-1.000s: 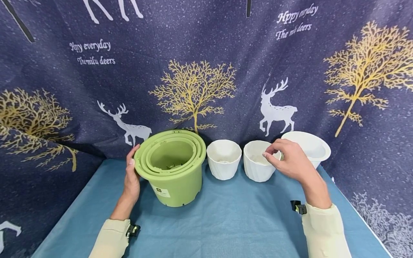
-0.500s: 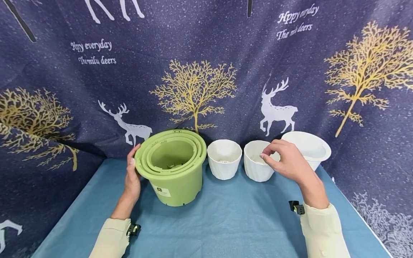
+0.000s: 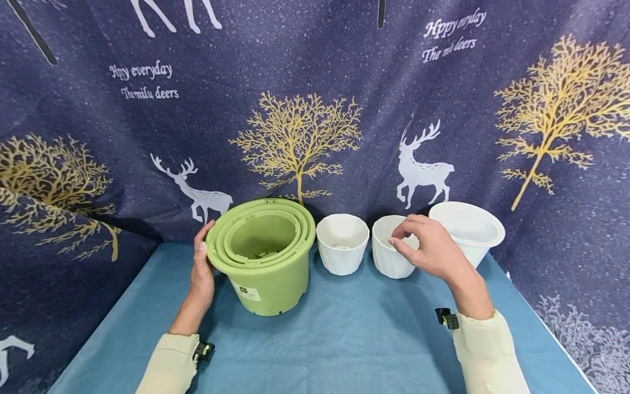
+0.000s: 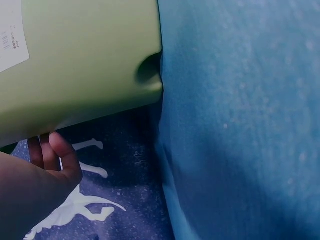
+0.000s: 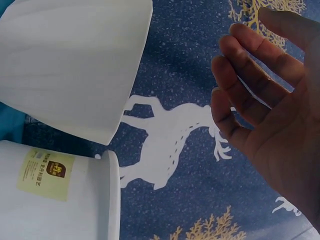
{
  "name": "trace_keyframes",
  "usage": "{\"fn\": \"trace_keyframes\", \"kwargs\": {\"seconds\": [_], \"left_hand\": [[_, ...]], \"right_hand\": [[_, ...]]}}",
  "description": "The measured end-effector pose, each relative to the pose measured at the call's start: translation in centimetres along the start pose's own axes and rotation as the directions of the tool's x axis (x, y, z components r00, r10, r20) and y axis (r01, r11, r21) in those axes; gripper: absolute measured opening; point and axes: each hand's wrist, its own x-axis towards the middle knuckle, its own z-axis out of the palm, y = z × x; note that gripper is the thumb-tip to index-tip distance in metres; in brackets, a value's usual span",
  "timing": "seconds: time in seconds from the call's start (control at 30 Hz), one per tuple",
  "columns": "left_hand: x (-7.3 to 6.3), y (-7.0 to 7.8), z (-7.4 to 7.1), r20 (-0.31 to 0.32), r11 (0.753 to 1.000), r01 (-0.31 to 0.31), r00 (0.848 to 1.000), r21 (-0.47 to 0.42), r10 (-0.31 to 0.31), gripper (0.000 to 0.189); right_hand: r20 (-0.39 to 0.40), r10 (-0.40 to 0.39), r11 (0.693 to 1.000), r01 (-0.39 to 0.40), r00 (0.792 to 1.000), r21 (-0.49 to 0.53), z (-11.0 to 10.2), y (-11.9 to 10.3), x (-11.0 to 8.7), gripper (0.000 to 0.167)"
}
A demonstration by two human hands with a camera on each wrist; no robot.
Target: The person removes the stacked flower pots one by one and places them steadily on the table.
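Note:
In the head view, a nested stack of green plastic flowerpots (image 3: 275, 287) stands on the left, its rims showing as rings one inside another. My left hand (image 3: 200, 268) rests along the left side of the outer pot, fingers and thumb touching it at the rim. The left wrist view has those fingers (image 4: 49, 150) against the green wall. My right hand (image 3: 428, 246) hangs over the right one of two small white faceted flowerpots (image 3: 391, 262), partly covering it. That hand holds nothing; its fingers (image 5: 252, 62) are loosely bent in the right wrist view.
Between the green stack and that pot stands the other small white flowerpot (image 3: 342, 246). A wider white pot (image 3: 472, 238) is at the right, partly behind my right hand. The blue cloth-covered table (image 3: 334, 339) meets a dark patterned curtain (image 3: 315, 60) right behind the pots.
My right hand has drifted left and slightly toward me, uncovering more of the wide white pot. The left hand and the pots look unmoved.

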Motion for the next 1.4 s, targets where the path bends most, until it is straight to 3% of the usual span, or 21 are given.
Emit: {"fn": "trace_keyframes", "kwargs": {"seconds": [0.67,1.07,1.4], "left_hand": [[0.0,0.0,-0.1,0.004,1.000,0.001,1.000,0.000,-0.001,0.058],[0.0,0.6,0.0,0.046,1.000,0.002,0.999,-0.001,-0.002,0.056],[0.2,1.1,-0.2,0.022,0.997,0.069,0.997,0.039,-0.070,0.055]], "right_hand": [[0.026,0.008,1.000,-0.009,1.000,0.021,0.2,-1.2,0.5,0.008],[0.016,-0.021,1.000,0.020,1.000,0.018,0.6,-1.8,0.8,0.004],[0.019,-0.047,0.998,0.047,0.999,0.046,0.8,-2.4,1.4,0.006]]}}
